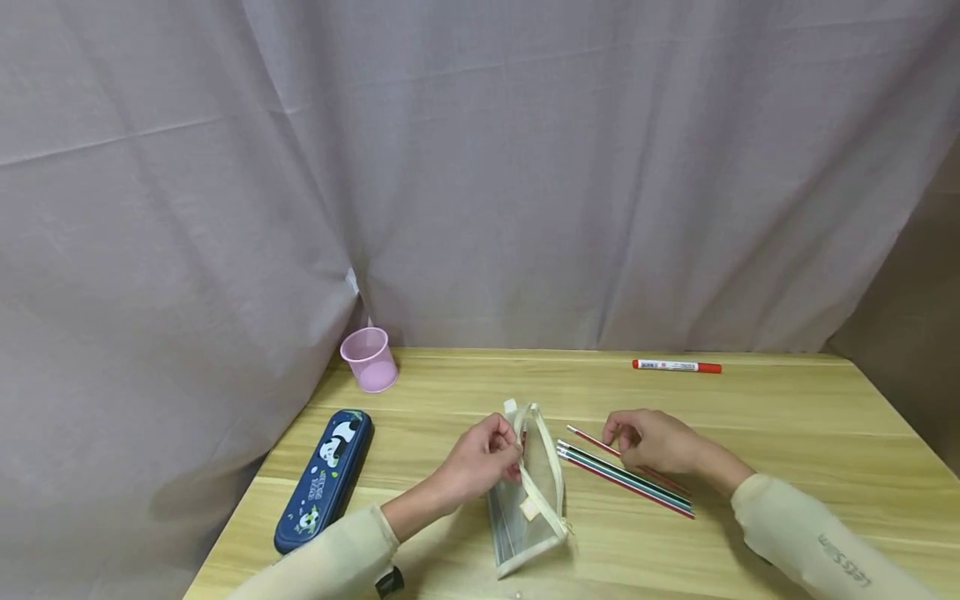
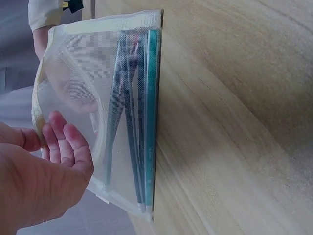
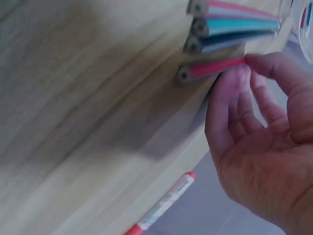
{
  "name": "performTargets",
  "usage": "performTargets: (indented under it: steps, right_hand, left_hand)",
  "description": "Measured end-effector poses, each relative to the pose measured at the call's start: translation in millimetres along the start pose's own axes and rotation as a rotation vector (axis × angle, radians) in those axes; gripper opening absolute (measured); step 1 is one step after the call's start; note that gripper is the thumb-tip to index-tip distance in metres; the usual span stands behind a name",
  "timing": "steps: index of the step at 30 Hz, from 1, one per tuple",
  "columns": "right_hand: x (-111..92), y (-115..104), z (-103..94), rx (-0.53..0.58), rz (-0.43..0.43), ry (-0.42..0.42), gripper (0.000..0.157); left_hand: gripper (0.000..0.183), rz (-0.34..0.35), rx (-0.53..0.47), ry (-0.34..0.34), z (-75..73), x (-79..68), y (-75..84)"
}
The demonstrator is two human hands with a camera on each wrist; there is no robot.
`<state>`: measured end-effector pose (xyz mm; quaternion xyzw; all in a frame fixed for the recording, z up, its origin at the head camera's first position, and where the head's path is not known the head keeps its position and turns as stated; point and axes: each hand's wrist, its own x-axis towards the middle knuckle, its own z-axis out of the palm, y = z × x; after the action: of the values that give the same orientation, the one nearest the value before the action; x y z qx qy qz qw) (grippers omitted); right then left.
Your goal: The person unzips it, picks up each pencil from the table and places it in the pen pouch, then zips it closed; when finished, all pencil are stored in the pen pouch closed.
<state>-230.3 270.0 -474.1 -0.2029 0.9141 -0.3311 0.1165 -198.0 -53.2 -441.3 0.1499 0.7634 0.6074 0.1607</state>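
My left hand (image 1: 483,462) pinches the cream zip edge of a see-through mesh pencil pouch (image 1: 512,527), whose mouth gapes. Through the mesh in the left wrist view show several dark pencils (image 2: 129,127) and a teal strip (image 2: 152,98) along the bottom edge. To the right, my right hand (image 1: 660,442) pinches a red pencil (image 3: 215,67) between thumb and fingers, close over the table. Beside that pencil lie several striped pencils (image 1: 622,478) in red, green and dark colours, side by side, with their white ends toward the pouch.
A navy pencil case (image 1: 324,482) with panda pictures lies at the left of the wooden table (image 1: 810,425). Behind it stands a pink cup (image 1: 375,373). A red and white marker (image 1: 677,366) lies near the back edge, before a grey curtain (image 1: 525,183).
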Motion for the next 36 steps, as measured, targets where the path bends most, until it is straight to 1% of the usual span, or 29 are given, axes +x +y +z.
performTargets:
  steps: [3,6,8,11,15,18,22,25,29,34,36]
  right_hand:
    - [1,-8,4.2,-0.167,0.009,0.056,0.030]
    - [1,-14,6.2,-0.253,0.016,0.076,0.028]
    - [2,-15,6.5,-0.272,0.008,0.080,0.026]
    - [3,-16,6.4,-0.273,0.006,0.076,0.026]
    - [3,-15,5.1,-0.286,-0.006,0.072,0.030]
    - [3,-13,3.3,-0.330,-0.021,0.081,0.034]
    - [3,-12,0.6,-0.364,-0.007,0.094,0.035]
    - [3,-15,-2.0,-0.349,-0.009,0.127,0.029]
    - [3,-26,-7.7,-0.275,-0.038,0.206,0.025]
    - [3,-49,-11.2,-0.121,-0.070,0.270,0.030]
    - [4,-59,-9.1,-0.031,-0.097,0.290,0.031]
  left_hand:
    - [0.006,-0.012,-0.036,-0.005,-0.5,-0.5,0.0]
    - [0.008,-0.025,-0.067,-0.015,-0.4,0.4,-0.2]
    - [0.009,-0.028,-0.066,-0.015,-0.3,1.0,-0.4]
    - [0.009,-0.029,-0.060,-0.015,0.0,1.4,-0.4]
    - [0.008,-0.028,-0.058,-0.013,-0.1,0.7,0.6]
    - [0.007,-0.025,-0.051,-0.016,-0.6,0.4,1.4]
    - [0.011,-0.020,-0.050,-0.022,-0.5,-0.2,1.9]
    - [0.011,-0.021,-0.047,-0.023,0.4,-0.5,2.1]
    - [0.010,-0.019,-0.033,-0.023,1.6,-0.6,2.2]
    - [0.008,-0.015,-0.029,-0.022,2.5,-0.1,2.1]
    - [0.008,-0.015,-0.028,-0.021,2.9,-0.1,2.1]
